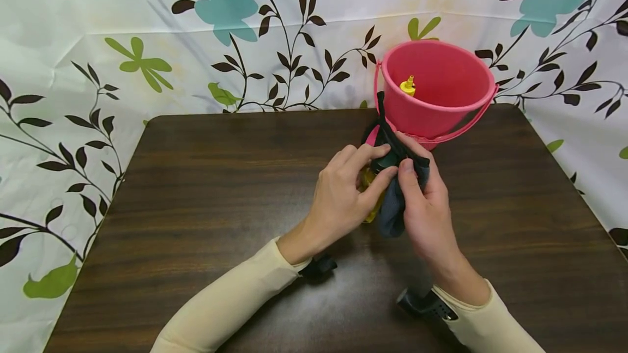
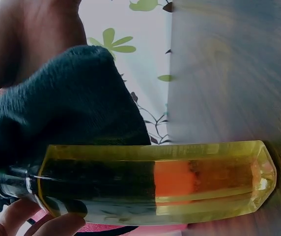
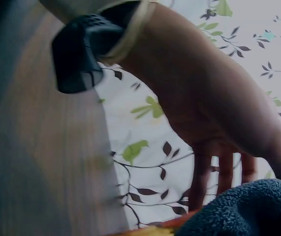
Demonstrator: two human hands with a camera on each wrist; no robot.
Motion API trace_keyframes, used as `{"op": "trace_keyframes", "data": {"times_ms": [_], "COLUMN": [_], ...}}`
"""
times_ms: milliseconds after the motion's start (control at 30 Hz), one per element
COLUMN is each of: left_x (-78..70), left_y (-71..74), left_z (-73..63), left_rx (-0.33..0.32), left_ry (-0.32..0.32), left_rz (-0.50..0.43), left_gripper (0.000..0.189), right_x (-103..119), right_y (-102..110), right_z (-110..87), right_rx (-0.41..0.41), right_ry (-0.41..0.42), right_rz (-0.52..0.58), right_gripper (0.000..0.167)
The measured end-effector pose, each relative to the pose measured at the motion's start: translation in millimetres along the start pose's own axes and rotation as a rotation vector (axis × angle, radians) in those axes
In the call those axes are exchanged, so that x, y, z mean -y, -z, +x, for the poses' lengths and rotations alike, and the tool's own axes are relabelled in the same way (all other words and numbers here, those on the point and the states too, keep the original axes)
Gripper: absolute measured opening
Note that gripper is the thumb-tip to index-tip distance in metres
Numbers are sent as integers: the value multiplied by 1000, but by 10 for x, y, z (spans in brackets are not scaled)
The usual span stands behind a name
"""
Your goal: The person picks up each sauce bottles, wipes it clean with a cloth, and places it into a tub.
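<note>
A clear bottle of yellow liquid (image 2: 219,182) with a dark cap stands just in front of the pink bucket. My left hand (image 1: 340,187) curls its fingers and thumb around the bottle's neck and cap. My right hand (image 1: 429,208) pinches a dark blue-grey cloth (image 1: 392,214), which is bunched against the cap and hangs down beside the bottle. Much of the bottle is hidden by the left hand and cloth in the head view. The right wrist view shows the left hand from the side, with the cloth (image 3: 243,211) low in the frame.
A pink bucket (image 1: 441,121) with a handle sits at the back right of the dark wooden table (image 1: 221,178). Inside it shows a yellow nozzle top (image 1: 408,86). A white curtain with leaf patterns (image 1: 171,70) hangs behind the table.
</note>
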State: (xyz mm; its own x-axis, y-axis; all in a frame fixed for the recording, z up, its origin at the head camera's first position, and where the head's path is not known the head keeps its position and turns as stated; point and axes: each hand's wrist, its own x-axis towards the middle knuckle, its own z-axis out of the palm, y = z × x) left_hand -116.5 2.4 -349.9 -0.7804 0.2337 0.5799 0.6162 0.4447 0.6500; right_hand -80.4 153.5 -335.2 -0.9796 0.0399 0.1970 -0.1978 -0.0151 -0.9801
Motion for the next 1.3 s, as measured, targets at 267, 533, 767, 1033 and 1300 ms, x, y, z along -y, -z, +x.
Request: {"op": "trace_keyframes", "data": {"times_ms": [267, 533, 767, 1033, 1300], "left_x": [20, 43, 45, 37, 42], "left_y": [-31, -39, -41, -49, -43], "left_z": [8, 3, 10, 6, 17], "left_rx": [-33, -46, -39, -40, -45], "left_ry": [-24, -40, -37, -38, -40], "left_rz": [19, 12, 11, 19, 35], "left_gripper": [33, 33, 34, 35, 36], "right_x": [-151, -318, -460, -577, -672], "right_y": [-89, -138, -159, -139, -87], "right_z": [-2, 24, 49, 48, 69], "right_rx": [-55, -104, -107, -123, -138], "right_ry": [-5, 18, 65, 7, -124], "right_rz": [68, 156, 160, 156, 95], "right_gripper": [44, 43, 42, 41, 42]}}
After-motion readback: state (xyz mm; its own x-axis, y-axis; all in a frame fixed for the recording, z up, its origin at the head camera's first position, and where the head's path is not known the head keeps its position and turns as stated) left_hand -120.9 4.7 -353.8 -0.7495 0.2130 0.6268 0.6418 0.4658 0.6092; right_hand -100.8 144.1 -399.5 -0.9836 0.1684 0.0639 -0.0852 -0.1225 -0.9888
